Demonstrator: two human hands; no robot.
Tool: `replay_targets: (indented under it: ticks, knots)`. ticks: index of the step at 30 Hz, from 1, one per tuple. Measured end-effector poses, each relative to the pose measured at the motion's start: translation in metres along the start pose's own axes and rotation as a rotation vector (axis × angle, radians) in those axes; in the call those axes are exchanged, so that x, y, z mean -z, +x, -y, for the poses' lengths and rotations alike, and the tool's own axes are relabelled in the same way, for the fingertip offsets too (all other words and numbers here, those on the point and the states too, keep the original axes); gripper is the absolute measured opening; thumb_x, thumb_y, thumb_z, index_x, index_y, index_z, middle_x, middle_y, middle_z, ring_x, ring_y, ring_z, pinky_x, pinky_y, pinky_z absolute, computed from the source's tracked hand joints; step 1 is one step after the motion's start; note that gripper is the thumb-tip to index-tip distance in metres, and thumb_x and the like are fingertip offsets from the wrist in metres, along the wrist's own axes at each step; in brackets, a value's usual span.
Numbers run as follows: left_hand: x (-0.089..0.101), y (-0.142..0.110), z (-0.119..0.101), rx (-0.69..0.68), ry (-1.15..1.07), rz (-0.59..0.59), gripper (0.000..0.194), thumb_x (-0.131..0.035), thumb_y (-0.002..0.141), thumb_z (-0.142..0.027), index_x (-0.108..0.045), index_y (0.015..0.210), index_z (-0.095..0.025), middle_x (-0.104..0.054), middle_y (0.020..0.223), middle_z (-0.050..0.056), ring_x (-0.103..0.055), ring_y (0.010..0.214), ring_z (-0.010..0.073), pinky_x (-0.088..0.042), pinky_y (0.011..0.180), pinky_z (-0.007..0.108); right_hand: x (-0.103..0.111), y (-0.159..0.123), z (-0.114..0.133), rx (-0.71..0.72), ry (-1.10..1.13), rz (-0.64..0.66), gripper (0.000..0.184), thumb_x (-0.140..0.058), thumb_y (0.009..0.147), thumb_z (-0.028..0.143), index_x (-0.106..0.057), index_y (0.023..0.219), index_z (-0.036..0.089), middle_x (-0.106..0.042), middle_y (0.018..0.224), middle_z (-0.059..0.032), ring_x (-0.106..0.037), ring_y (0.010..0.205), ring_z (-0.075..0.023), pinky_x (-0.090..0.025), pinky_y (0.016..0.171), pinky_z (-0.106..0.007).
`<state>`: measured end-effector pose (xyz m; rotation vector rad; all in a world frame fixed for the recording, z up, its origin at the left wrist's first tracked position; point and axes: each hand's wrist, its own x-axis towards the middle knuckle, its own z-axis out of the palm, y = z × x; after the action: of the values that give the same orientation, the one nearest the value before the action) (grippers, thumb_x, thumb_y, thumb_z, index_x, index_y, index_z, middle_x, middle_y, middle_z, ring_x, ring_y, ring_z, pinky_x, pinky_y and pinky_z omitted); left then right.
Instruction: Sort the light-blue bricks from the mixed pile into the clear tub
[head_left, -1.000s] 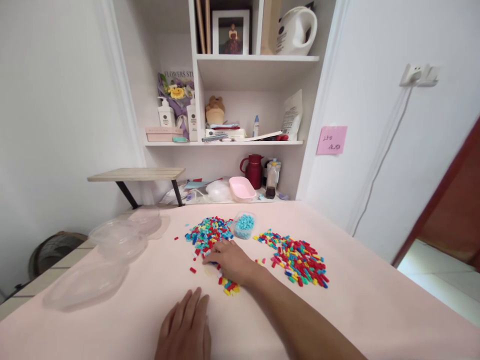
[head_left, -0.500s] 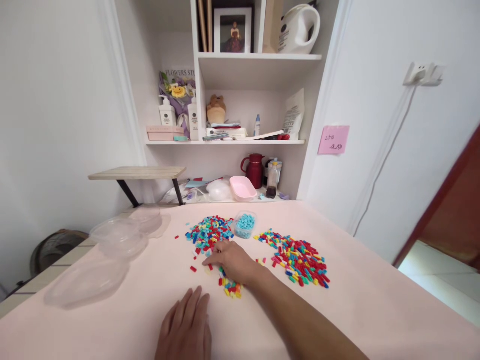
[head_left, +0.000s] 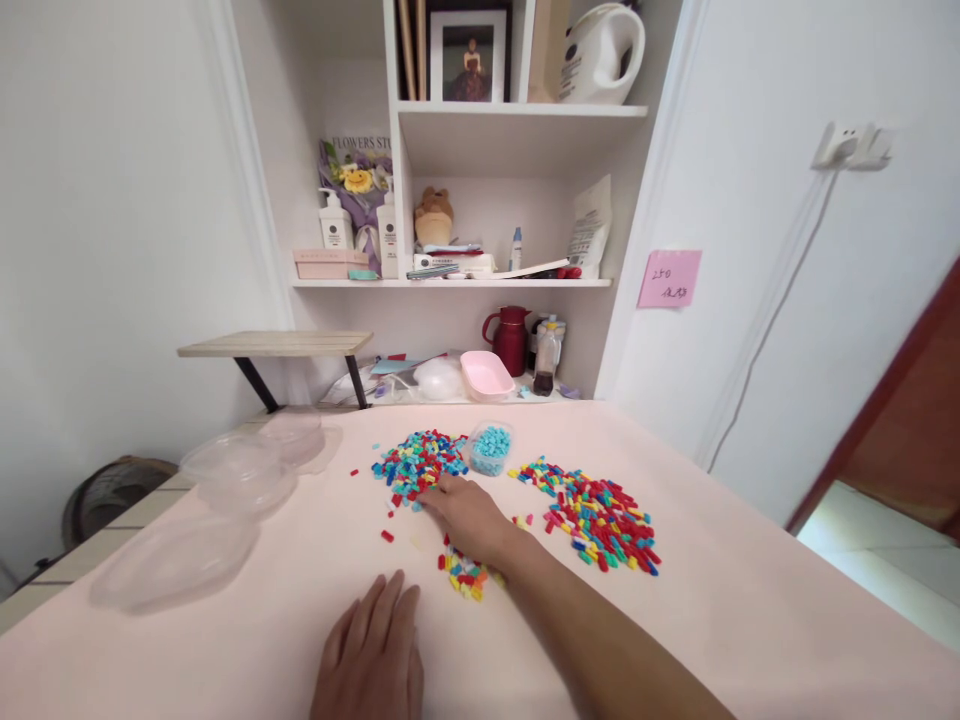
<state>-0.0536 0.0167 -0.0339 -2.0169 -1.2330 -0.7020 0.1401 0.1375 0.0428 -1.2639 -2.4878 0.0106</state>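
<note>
The right hand (head_left: 469,520) has shifted up to the near edge of the mixed pile (head_left: 420,462), mid-frame; whether its bent fingers pinch a piece, I cannot tell. Its palm partly hides the small cluster (head_left: 465,577) below. The left hand (head_left: 367,650), cut off at the bottom edge, lies flat, empty, fingers together. The blue tub (head_left: 491,449) sits just beside the pile. Bare tabletop (head_left: 750,610) spreads lower right, beyond the right pile (head_left: 606,522).
</note>
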Motion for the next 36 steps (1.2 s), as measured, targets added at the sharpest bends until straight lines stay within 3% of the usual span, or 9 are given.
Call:
replay_targets:
  ticks: [6, 21, 29, 33, 36]
  knots:
    - [0.002, 0.004, 0.003, -0.042, 0.029, -0.033, 0.042, -0.051, 0.084, -0.019, -0.061, 0.124, -0.026, -0.068, 0.128, -0.001, -0.062, 0.116, 0.0153, -0.042, 0.094, 0.031, 0.003, -0.001, -0.008, 0.015, 0.2, -0.018, 0.023, -0.053, 0.09, 0.012, -0.073, 0.091, 0.023, -0.068, 0.095, -0.0034, -0.061, 0.094, -0.0175, -0.043, 0.079, -0.025]
    - [0.009, 0.009, -0.001, -0.065, 0.08, -0.047, 0.04, -0.049, 0.083, -0.019, -0.062, 0.121, -0.023, -0.07, 0.124, 0.0, -0.064, 0.112, 0.016, -0.04, 0.094, 0.033, 0.006, -0.003, -0.017, 0.04, 0.256, 0.027, 0.018, -0.065, 0.087, 0.022, -0.078, 0.098, 0.029, -0.074, 0.101, -0.001, -0.064, 0.1, -0.019, -0.044, 0.081, -0.026]
    - [0.007, 0.008, 0.002, -0.081, 0.094, -0.065, 0.04, -0.048, 0.083, -0.019, -0.062, 0.12, -0.023, -0.071, 0.123, 0.0, -0.064, 0.112, 0.016, -0.041, 0.094, 0.034, 0.013, -0.004, -0.013, -0.009, 0.276, 0.079, 0.008, -0.073, 0.078, 0.02, -0.076, 0.083, 0.027, -0.072, 0.091, 0.0026, -0.063, 0.09, -0.0164, -0.04, 0.071, -0.023]
    - [0.006, 0.008, 0.003, -0.097, 0.082, -0.077, 0.04, -0.049, 0.083, -0.019, -0.062, 0.12, -0.023, -0.071, 0.123, 0.0, -0.065, 0.111, 0.0155, -0.041, 0.093, 0.033, 0.012, -0.004, -0.016, -0.03, 0.322, -0.01, 0.011, -0.074, 0.075, 0.017, -0.075, 0.081, 0.026, -0.069, 0.093, 0.0014, -0.062, 0.084, -0.0154, -0.04, 0.069, -0.022]
    - [0.005, 0.007, -0.001, -0.055, 0.052, -0.071, 0.038, -0.047, 0.085, -0.018, -0.063, 0.12, -0.023, -0.071, 0.123, 0.0, -0.064, 0.111, 0.0157, -0.041, 0.093, 0.033, 0.015, -0.002, -0.027, -0.106, 0.378, -0.23, 0.014, -0.07, 0.078, 0.017, -0.077, 0.086, 0.025, -0.067, 0.09, -0.0011, -0.06, 0.078, -0.0151, -0.042, 0.07, -0.024]
